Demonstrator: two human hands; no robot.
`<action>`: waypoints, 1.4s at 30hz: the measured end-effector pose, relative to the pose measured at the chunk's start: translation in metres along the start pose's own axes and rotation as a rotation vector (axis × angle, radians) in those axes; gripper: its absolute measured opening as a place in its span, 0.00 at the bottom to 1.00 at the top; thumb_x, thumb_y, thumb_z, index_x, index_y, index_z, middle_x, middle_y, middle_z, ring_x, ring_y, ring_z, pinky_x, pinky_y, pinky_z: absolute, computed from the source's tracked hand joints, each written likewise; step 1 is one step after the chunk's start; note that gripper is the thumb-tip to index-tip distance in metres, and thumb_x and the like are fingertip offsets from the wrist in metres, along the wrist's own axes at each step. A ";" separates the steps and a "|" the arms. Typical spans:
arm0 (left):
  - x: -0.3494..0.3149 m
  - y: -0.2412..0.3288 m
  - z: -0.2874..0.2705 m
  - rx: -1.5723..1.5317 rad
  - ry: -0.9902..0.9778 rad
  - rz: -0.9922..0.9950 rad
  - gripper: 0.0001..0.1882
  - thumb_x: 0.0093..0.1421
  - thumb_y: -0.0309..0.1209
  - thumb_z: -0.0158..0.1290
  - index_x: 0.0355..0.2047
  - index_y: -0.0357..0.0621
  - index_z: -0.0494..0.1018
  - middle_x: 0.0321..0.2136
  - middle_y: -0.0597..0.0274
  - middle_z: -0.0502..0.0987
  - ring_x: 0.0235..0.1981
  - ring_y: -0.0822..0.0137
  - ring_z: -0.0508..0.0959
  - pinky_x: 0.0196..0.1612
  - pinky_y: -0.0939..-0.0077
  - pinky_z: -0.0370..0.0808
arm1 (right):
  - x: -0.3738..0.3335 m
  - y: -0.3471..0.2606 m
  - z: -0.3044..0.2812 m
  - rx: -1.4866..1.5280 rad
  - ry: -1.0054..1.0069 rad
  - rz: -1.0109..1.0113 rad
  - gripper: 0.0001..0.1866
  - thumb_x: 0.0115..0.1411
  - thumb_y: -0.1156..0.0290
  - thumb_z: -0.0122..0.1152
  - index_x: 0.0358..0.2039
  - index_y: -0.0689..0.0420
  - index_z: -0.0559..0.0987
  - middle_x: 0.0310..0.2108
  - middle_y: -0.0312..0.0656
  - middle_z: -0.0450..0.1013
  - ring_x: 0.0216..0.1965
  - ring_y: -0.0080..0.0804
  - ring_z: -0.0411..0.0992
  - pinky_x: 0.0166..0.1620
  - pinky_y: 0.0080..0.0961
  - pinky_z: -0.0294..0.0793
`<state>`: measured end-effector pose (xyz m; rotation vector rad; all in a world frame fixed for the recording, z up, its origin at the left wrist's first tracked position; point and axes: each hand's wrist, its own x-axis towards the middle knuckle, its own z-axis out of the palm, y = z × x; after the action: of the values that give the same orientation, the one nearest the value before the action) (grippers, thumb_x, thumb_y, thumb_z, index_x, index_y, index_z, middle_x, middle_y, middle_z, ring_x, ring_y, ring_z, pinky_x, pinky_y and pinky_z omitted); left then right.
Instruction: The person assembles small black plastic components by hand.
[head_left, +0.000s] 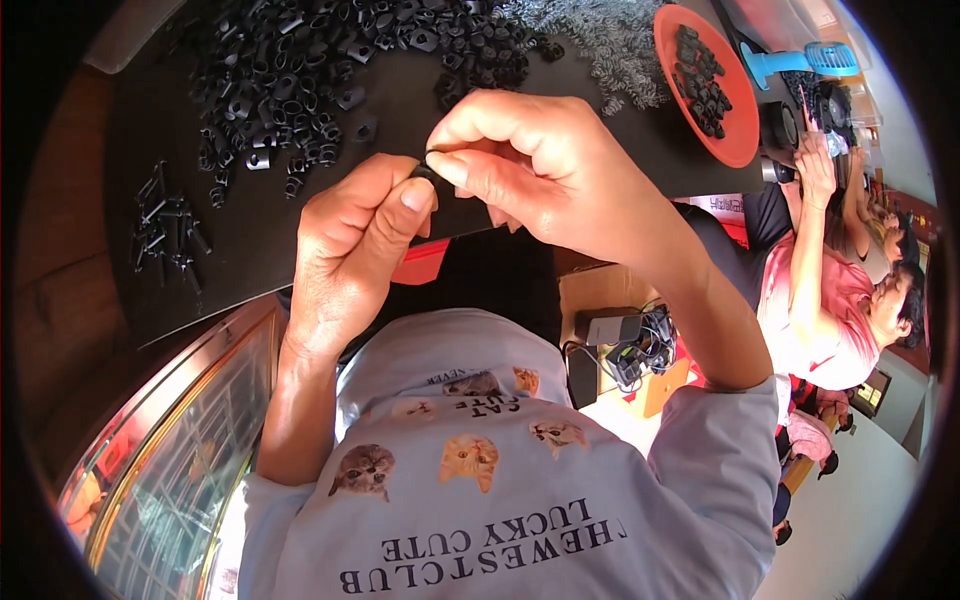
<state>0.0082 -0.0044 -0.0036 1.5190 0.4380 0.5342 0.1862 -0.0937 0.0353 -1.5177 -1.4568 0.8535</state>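
Observation:
My left hand (365,225) and my right hand (530,165) meet above the near edge of the dark table (400,100). Between the thumb and fingers of the left one sits a small black part (425,174), mostly covered. The right thumb and forefinger pinch at its upper end, their tips pressed together; whether they grip that part or a second tiny piece cannot be seen. Just beyond my hands spreads a pile of black plastic parts (285,85), many ring-shaped. Smaller black pieces (480,65) are heaped beside it.
Small silvery pieces (620,60) lie far right of centre. An orange-red plate (735,140) holds black parts, near a blue handheld fan (810,62). Slim dark pins (170,225) lie at left. A red container (422,263) shows below the table edge. Another person (820,310) sits at right.

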 end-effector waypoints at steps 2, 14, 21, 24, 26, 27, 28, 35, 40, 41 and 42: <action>0.000 0.001 0.000 -0.019 0.007 -0.025 0.13 0.69 0.35 0.50 0.35 0.37 0.76 0.23 0.70 0.72 0.21 0.81 0.64 0.25 0.86 0.61 | 0.000 0.000 0.000 -0.060 -0.033 0.002 0.08 0.62 0.72 0.63 0.38 0.64 0.77 0.25 0.36 0.72 0.21 0.20 0.71 0.24 0.19 0.70; 0.003 0.005 -0.005 -0.243 -0.001 -0.113 0.13 0.68 0.32 0.50 0.36 0.33 0.77 0.20 0.66 0.75 0.20 0.80 0.71 0.24 0.84 0.67 | 0.004 0.005 0.008 -0.763 0.252 -0.557 0.17 0.42 0.63 0.73 0.27 0.57 0.76 0.24 0.36 0.69 0.22 0.31 0.74 0.21 0.26 0.72; 0.001 0.005 -0.002 -0.255 0.065 -0.079 0.15 0.69 0.36 0.49 0.35 0.35 0.77 0.23 0.66 0.75 0.20 0.79 0.71 0.24 0.85 0.68 | 0.002 0.004 0.003 -0.731 0.235 -0.560 0.15 0.43 0.64 0.72 0.25 0.56 0.74 0.22 0.34 0.67 0.20 0.30 0.70 0.19 0.26 0.68; 0.000 0.004 0.000 -0.222 0.091 -0.043 0.15 0.69 0.36 0.49 0.34 0.36 0.77 0.21 0.67 0.73 0.19 0.81 0.68 0.23 0.85 0.66 | 0.001 0.000 0.001 -0.754 0.223 -0.545 0.14 0.43 0.66 0.71 0.25 0.55 0.74 0.22 0.35 0.67 0.20 0.30 0.70 0.20 0.26 0.68; 0.000 0.005 -0.001 -0.192 0.093 -0.050 0.15 0.70 0.36 0.49 0.33 0.36 0.77 0.21 0.68 0.73 0.18 0.81 0.66 0.22 0.86 0.64 | 0.000 0.004 -0.005 -0.815 0.246 -0.578 0.15 0.44 0.64 0.72 0.26 0.55 0.74 0.22 0.36 0.67 0.20 0.31 0.71 0.21 0.26 0.69; -0.002 0.005 -0.002 -0.157 0.099 -0.060 0.15 0.70 0.35 0.49 0.33 0.37 0.77 0.20 0.68 0.72 0.18 0.82 0.65 0.22 0.86 0.63 | -0.003 0.007 -0.010 -0.867 0.290 -0.542 0.15 0.46 0.63 0.72 0.27 0.56 0.75 0.23 0.37 0.69 0.21 0.33 0.71 0.22 0.27 0.70; -0.002 0.004 -0.003 -0.160 0.104 -0.057 0.15 0.70 0.35 0.49 0.33 0.37 0.77 0.20 0.68 0.72 0.18 0.82 0.65 0.22 0.86 0.63 | -0.006 0.011 -0.018 -0.914 0.331 -0.512 0.16 0.48 0.62 0.72 0.28 0.57 0.76 0.24 0.38 0.70 0.22 0.35 0.72 0.23 0.28 0.71; -0.002 0.003 -0.001 -0.080 0.064 -0.004 0.15 0.69 0.35 0.50 0.32 0.36 0.77 0.19 0.70 0.71 0.17 0.84 0.63 0.22 0.87 0.61 | -0.060 0.030 -0.146 -1.107 0.514 0.204 0.21 0.59 0.57 0.65 0.40 0.64 0.79 0.28 0.44 0.73 0.28 0.37 0.72 0.34 0.30 0.71; -0.004 0.004 -0.004 -0.231 0.039 0.020 0.10 0.69 0.30 0.49 0.37 0.35 0.77 0.23 0.68 0.73 0.21 0.82 0.68 0.24 0.85 0.65 | -0.066 0.035 -0.151 -0.969 0.573 0.380 0.22 0.60 0.56 0.65 0.44 0.64 0.78 0.31 0.47 0.75 0.30 0.38 0.74 0.36 0.29 0.72; -0.011 0.017 -0.001 -0.226 0.028 0.005 0.08 0.66 0.26 0.50 0.39 0.35 0.76 0.25 0.66 0.74 0.22 0.80 0.69 0.24 0.83 0.67 | -0.068 0.041 -0.147 -0.944 0.553 0.237 0.21 0.60 0.58 0.65 0.44 0.63 0.78 0.32 0.46 0.75 0.30 0.39 0.74 0.35 0.29 0.72; -0.017 0.036 -0.001 -0.220 0.018 -0.010 0.08 0.63 0.23 0.51 0.41 0.35 0.76 0.26 0.65 0.75 0.22 0.78 0.71 0.25 0.82 0.69 | -0.068 0.045 -0.142 -0.916 0.530 0.094 0.20 0.60 0.59 0.65 0.43 0.63 0.78 0.32 0.46 0.75 0.30 0.39 0.74 0.35 0.29 0.72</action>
<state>-0.0085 -0.0144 0.0317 1.3016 0.3873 0.5695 0.3274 -0.1759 0.0478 -2.2518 -1.4203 -0.2598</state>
